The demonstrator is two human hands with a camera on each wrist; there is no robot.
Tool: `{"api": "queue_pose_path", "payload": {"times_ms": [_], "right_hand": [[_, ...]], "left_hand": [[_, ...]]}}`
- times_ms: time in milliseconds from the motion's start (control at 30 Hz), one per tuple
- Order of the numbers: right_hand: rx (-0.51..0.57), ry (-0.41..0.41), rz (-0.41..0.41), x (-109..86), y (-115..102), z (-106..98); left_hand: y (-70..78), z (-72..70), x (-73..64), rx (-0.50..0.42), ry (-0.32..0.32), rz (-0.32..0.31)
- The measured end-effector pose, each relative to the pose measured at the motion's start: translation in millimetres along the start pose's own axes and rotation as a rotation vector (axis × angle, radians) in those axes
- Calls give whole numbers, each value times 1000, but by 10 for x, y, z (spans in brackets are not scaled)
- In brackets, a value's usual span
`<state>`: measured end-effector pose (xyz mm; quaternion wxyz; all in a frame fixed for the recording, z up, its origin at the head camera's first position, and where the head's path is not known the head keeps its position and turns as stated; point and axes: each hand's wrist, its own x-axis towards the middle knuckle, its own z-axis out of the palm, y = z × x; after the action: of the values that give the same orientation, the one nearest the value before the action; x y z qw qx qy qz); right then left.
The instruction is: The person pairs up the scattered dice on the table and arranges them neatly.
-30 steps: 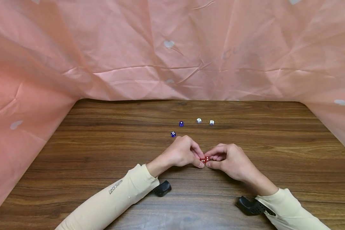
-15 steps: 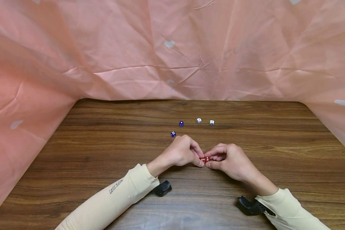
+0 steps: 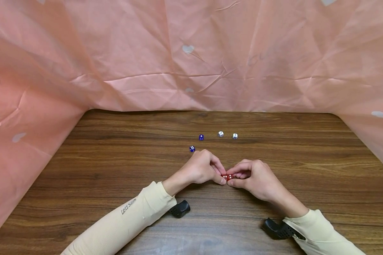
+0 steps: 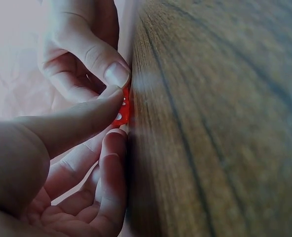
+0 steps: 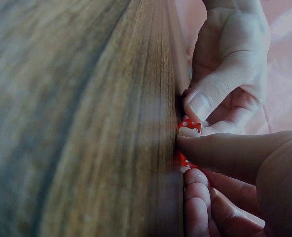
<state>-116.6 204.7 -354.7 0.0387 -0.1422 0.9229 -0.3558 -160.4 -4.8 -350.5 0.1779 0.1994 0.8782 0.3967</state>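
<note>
Red Beside Red

A left hand (image 3: 201, 168) pinches the left red die (image 3: 225, 177), a right hand (image 3: 261, 179) the right red die (image 3: 230, 176), before me, lower frame, right of centre; blue dice (image 3: 192, 148) and white dice (image 3: 221, 134) lie higher up.

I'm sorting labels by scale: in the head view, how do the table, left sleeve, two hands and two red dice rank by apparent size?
1. Table
2. Left sleeve
3. Left hand and right hand: too alike to rank
4. Red dice: smallest; partly covered, so unranked between themselves
</note>
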Motion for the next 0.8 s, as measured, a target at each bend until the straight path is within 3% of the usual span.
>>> {"api": "queue_pose_path", "payload": {"times_ms": [567, 800], "right_hand": [[17, -14, -3, 2, 6, -5], [107, -67, 22, 21, 39, -39]], "left_hand": [[-26, 2, 3, -40, -5, -8], [-33, -6, 13, -33, -18, -4]]}}
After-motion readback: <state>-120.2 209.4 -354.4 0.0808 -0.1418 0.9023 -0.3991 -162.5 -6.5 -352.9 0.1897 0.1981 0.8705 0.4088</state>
